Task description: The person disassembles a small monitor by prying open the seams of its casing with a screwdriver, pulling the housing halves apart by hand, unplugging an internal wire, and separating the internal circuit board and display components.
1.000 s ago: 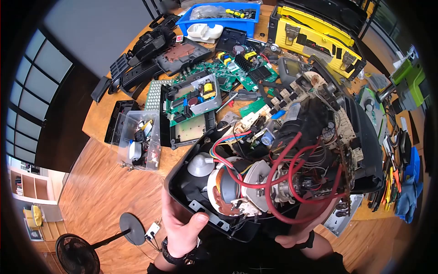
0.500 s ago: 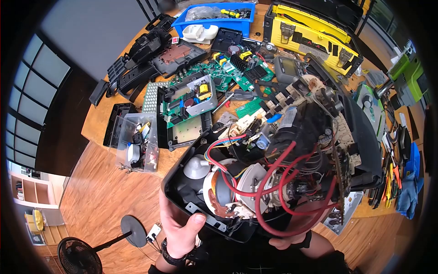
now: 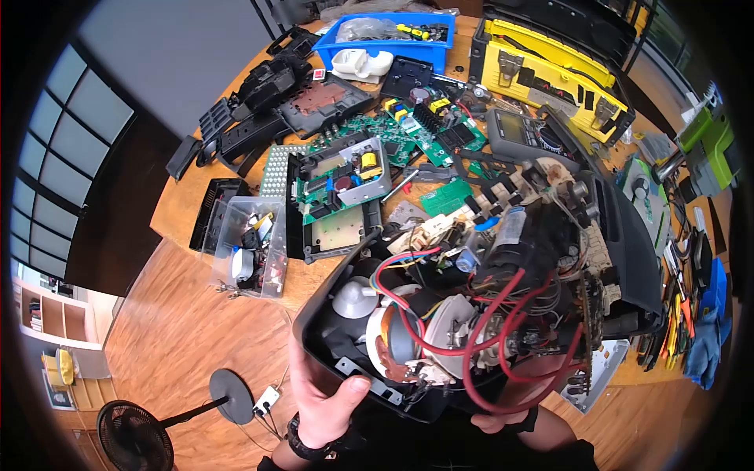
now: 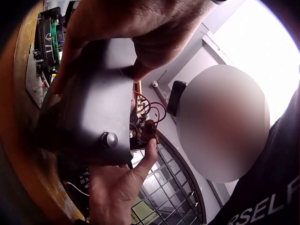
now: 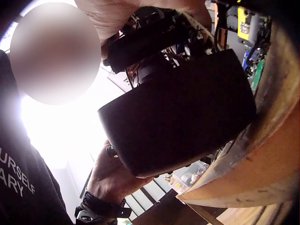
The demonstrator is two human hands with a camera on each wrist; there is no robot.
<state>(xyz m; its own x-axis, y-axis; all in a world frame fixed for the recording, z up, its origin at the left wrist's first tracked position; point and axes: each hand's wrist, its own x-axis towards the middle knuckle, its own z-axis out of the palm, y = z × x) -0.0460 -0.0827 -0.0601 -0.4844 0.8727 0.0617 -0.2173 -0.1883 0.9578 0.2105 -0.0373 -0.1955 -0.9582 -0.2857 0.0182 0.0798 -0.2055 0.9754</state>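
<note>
An opened black CRT set [image 3: 314, 334] is held over the table's near edge, its inside facing up. A picture tube with a white collar [image 3: 379, 339], a grey suction cap [image 3: 355, 298], thick red cables [image 3: 471, 345] and a beige chassis frame [image 3: 428, 232] show within it. My left hand [image 3: 322, 404] grips the casing's near left corner, thumb over the rim beside a metal bracket [image 3: 369, 378]. On the near right side my right hand [image 3: 510, 412] holds it, partly hidden by the cables. In the left wrist view, a round black knob [image 4: 109, 139] sticks out of the smooth shell.
Green circuit boards [image 3: 446, 196], a clear plastic box [image 3: 263, 259] of parts and black housings [image 3: 271, 86] crowd the table. Farther back stand a blue bin [image 3: 385, 51] and a yellow toolbox [image 3: 534, 74]. Hand tools [image 3: 679, 290] lie right; a fan [image 3: 133, 436] stands on the floor.
The head view has shifted slightly. The set tips a little toward my body, and the red cable loop hangs lower over its near side. Both hands keep their hold.
</note>
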